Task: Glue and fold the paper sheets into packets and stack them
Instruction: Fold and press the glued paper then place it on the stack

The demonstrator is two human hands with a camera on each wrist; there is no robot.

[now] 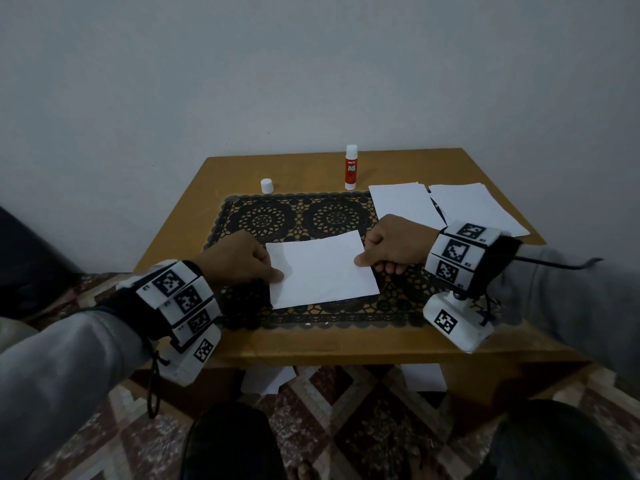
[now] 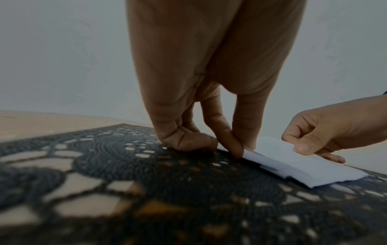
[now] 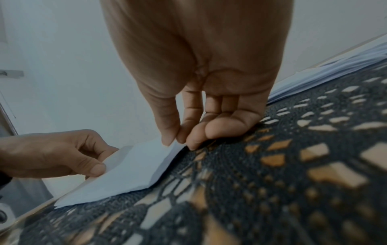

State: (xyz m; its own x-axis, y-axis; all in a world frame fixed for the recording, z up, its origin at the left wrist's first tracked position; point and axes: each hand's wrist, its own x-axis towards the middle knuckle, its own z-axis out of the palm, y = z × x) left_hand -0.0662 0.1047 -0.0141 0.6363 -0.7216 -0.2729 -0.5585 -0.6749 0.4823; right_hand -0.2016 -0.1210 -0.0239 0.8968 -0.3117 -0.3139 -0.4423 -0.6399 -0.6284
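We start with the wooden worktop (image 1: 467, 344), pushed against the wall so everything sits within our reach, and on it the black lace mat (image 1: 304, 216) that serves as our folding surface. At the far right lie two piles of white paper sheets (image 1: 474, 207), side by side and partly on the mat's corner, near our right hand, which we judge makes the next one easy to draw. In the middle of the mat lies the folded sheet (image 1: 322, 271) we are working; the left wrist view shows layers overlapping, so we judge a fold is being set or squared. Our left hand (image 1: 239, 259) pinches its left edge between thumb and forefinger, the other fingers curled onto the mat, and our right hand (image 1: 394, 245) pinches the right edge the same way, so the paper stays taut and aligned between both grips. Behind the mat the glue stick (image 1: 350, 168) stands upright and uncapped, ready for use, with its white cap (image 1: 267, 186) set well apart to the left.
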